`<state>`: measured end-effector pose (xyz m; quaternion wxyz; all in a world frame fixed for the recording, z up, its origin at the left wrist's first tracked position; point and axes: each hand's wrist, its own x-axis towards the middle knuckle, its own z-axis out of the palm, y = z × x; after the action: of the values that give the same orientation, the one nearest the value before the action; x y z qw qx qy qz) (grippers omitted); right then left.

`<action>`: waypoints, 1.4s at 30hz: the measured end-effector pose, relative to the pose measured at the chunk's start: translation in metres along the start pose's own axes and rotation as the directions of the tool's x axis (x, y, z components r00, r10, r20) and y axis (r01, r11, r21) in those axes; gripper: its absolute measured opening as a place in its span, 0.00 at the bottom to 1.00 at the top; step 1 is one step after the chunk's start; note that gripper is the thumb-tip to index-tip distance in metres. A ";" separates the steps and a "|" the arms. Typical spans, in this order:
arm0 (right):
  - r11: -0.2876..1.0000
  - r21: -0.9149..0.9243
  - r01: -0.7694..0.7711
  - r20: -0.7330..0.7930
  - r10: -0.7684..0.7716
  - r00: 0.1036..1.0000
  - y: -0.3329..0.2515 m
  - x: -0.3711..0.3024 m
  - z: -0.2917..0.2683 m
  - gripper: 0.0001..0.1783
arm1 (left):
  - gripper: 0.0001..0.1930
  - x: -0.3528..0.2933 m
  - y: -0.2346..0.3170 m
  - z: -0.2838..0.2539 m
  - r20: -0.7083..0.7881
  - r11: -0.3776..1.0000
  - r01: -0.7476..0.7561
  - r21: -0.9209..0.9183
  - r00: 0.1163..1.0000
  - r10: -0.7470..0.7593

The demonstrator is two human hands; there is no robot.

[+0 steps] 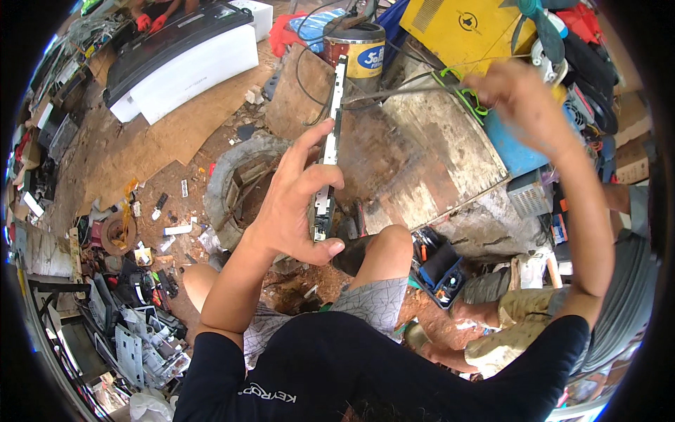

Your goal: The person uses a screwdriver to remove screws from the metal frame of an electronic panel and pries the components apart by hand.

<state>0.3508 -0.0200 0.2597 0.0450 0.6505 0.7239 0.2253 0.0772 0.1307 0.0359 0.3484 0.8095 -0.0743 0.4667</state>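
My left hand (292, 200) grips a long, thin flat part (335, 105), held upright and seen edge-on. Its narrow side is white and black, and its kind cannot be made out. The thumb is at its lower end, with the fingers along its side. Raised to the right, my right hand (517, 102) is smeared by motion, its fingers bent inward. A thin dark strip (404, 92) stretches between the part's upper half and those fingers. Whether it is a cable or a rod I cannot tell. Beneath lies a worn, stained board (439, 162).
Left of the board stands a round stone ring (221, 176). A metal drum (358, 56) and a yellow panel (450, 28) are behind. Scrap parts (140, 344) heap up at lower left. Another person's red gloves (151, 22) show far left; someone's legs (520, 309) are close on my right, near a tool tray (439, 274).
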 end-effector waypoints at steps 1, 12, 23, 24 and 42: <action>0.995 0.064 -0.074 0.033 0.072 0.997 -0.001 -0.010 0.022 0.16 | 0.37 0.000 -0.001 -0.003 -0.011 1.000 -0.001 -0.004 1.000 0.001; 0.915 0.384 -0.122 -0.126 0.183 0.975 -0.022 -0.061 0.104 0.15 | 0.39 0.006 0.003 -0.014 0.060 0.999 0.034 0.016 0.998 -0.035; 0.901 0.420 -0.107 -0.162 0.190 0.968 -0.045 -0.073 0.140 0.22 | 0.38 0.009 0.004 -0.020 0.095 0.997 0.011 0.074 0.995 -0.018; 0.939 0.337 -0.064 -0.199 0.137 0.970 -0.040 -0.066 0.128 0.22 | 0.38 0.010 0.003 -0.023 0.095 0.996 0.007 0.083 0.995 -0.015; 0.829 -0.556 0.068 0.458 0.236 0.857 -0.126 0.086 -0.124 0.13 | 0.45 0.018 0.015 -0.013 0.128 0.986 0.012 0.168 0.991 -0.034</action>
<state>0.1778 0.0230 0.3422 0.4098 0.6774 0.5586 0.2472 0.0712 0.1310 0.0623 0.2793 0.8653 -0.0482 0.4135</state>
